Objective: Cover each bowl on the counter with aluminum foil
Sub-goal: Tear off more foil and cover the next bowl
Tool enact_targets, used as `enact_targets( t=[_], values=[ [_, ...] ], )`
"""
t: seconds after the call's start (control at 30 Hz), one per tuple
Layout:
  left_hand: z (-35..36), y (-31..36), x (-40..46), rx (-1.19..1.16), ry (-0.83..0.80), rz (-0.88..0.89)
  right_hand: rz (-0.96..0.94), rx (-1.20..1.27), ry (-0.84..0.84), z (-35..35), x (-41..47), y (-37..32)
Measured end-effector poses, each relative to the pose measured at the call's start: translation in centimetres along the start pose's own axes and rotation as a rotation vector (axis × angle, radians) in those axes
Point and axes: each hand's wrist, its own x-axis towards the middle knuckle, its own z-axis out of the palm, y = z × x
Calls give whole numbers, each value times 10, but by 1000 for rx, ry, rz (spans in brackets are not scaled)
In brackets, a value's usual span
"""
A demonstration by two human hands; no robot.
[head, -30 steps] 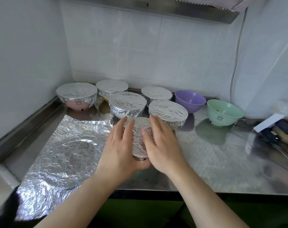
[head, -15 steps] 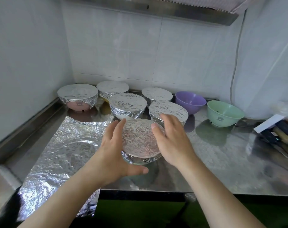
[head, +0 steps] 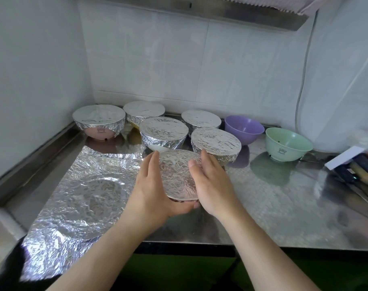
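Observation:
A foil-covered bowl (head: 177, 175) sits between my two hands near the middle of the steel counter. My left hand (head: 152, 192) cups its left side, thumb under the near rim. My right hand (head: 212, 183) cups its right side with curved fingers. Behind it stand several foil-covered bowls, among them a pink one (head: 99, 122) at the far left and one (head: 216, 142) just right of my fingertips. A bare purple bowl (head: 244, 128) and a bare green bowl (head: 288, 143) stand to the right. A crumpled foil sheet (head: 78, 198) lies flat at the left.
The steel counter (head: 283, 206) ends at a front edge near my forearms. White tiled walls close the back and left. A white box and dark utensils (head: 351, 164) lie at the far right. A cable (head: 302, 80) hangs down the right wall.
The foil-covered bowl has gone back a little toward the other bowls after being nearer me half a second ago. Both hands stay on its sides.

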Motion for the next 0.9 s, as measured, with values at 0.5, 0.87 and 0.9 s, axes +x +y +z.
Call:
enact_targets(
  t=[0.5, 0.87, 0.9],
  values=[
    [-13, 10, -2, -134, -122, -60, 53, 280, 92, -6, 0, 6],
    [-8, 7, -11, -117, -100, -165, 47, 198, 96, -2, -13, 7],
    [-12, 3, -10, -107, -131, -168, 44, 161, 95, -5, -13, 7]
  ],
)
